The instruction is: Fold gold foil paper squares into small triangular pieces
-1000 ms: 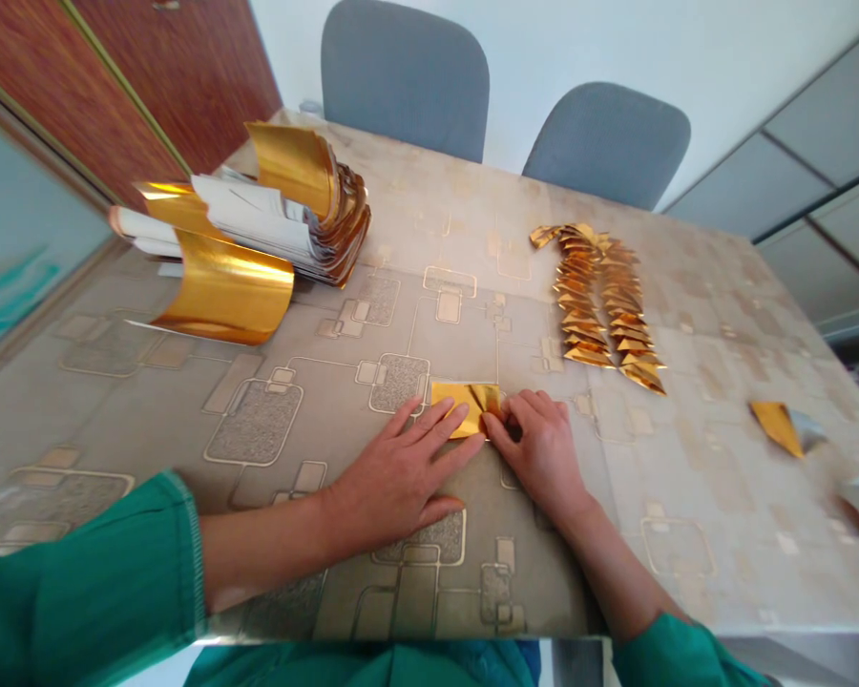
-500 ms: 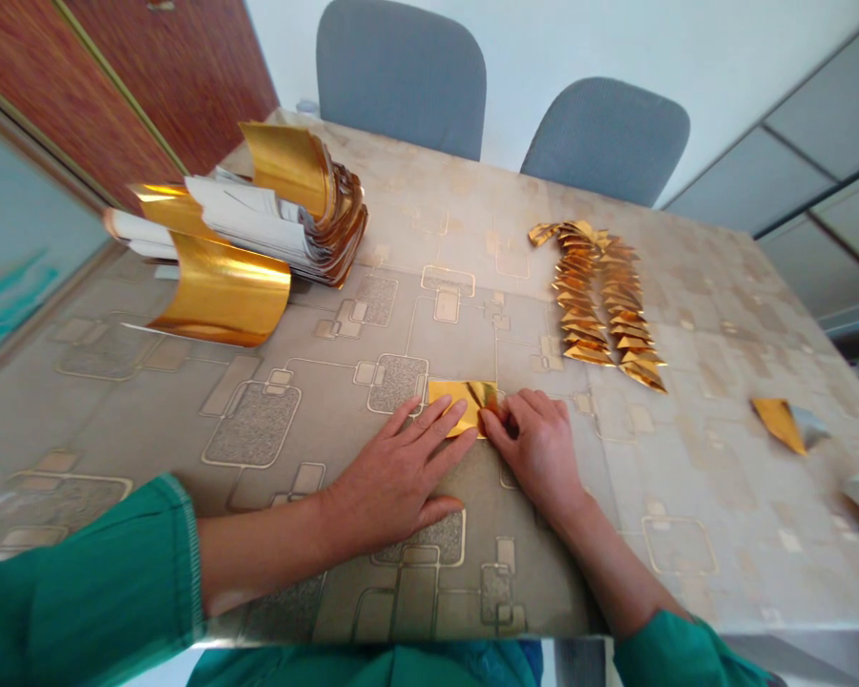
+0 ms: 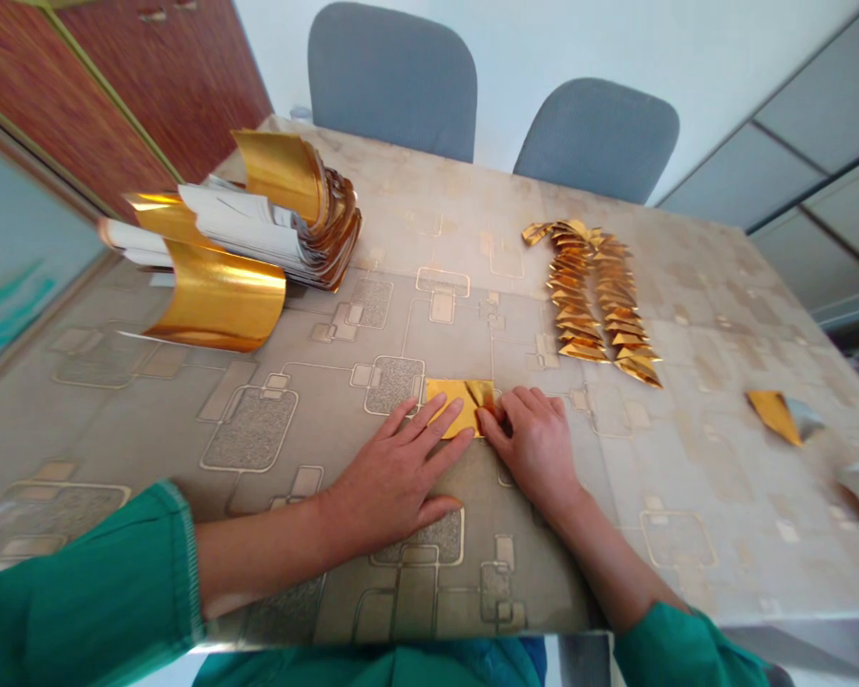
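One piece of gold paper between the hands, apparently being creased. Pinned flat under outspread fingers of the left hand; pinched, seemingly, between thumb and forefinger of the right hand. Likely calls for steady left-hand pressure while firming the crease.

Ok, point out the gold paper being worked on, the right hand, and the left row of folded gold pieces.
Gold paper [image 3: 471, 408]: head view, on its exposed gold face.
Right hand [image 3: 542, 441]: head view, on its back.
Left row of folded gold pieces [image 3: 575, 294]: head view, mid-row.
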`<state>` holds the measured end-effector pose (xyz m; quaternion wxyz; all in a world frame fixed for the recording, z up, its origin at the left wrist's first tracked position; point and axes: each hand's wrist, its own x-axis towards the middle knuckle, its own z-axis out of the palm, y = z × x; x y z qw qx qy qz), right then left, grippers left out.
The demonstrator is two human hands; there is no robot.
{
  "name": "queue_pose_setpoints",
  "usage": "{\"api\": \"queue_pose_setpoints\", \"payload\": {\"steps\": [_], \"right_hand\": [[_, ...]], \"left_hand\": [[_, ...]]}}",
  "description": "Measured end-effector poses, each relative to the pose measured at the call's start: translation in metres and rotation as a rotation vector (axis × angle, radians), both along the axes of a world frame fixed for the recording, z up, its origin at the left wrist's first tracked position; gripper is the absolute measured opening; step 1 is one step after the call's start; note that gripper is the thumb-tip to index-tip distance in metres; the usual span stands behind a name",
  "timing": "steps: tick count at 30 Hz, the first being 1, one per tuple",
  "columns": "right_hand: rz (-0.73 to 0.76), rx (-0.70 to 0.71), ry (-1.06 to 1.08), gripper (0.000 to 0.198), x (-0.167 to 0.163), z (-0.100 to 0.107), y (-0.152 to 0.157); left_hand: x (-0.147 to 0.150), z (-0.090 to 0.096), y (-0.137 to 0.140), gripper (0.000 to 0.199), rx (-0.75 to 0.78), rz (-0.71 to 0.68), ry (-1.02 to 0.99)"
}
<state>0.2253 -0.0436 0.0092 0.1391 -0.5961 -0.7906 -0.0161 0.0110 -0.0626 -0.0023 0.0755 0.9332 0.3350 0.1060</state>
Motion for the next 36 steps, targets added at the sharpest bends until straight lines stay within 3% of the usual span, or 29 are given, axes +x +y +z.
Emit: {"api": "queue_pose_setpoints", "payload": {"steps": [10, 14, 19, 28, 36], "right_hand": [[-0.035, 0.044, 0.097, 0.016, 0.008, 0.0, -0.007], [0.04, 0.012, 0.061, 0.013, -0.002, -0.003, -0.011], [-0.012, -0.009, 0.01, 0.01, -0.007, -0.006, -0.011], [-0.04, -0.04, 0.026, 0.006, -0.004, -0.005, -0.01], [-0.054, -0.078, 0.05, 0.006, -0.004, -0.004, -0.01]], "left_hand": [[-0.001, 0.001, 0.002, 0.068, 0.011, -0.01, 0.028], [-0.001, 0.001, 0.003, 0.07, 0.028, -0.016, 0.05], [-0.004, -0.001, 0.005, 0.069, 0.057, -0.025, 0.064], [-0.02, 0.003, 0.02, 0.063, 0.062, -0.141, 0.081], [-0.047, 0.008, 0.014, 0.049, 0.123, -0.079, 0.119]]}}
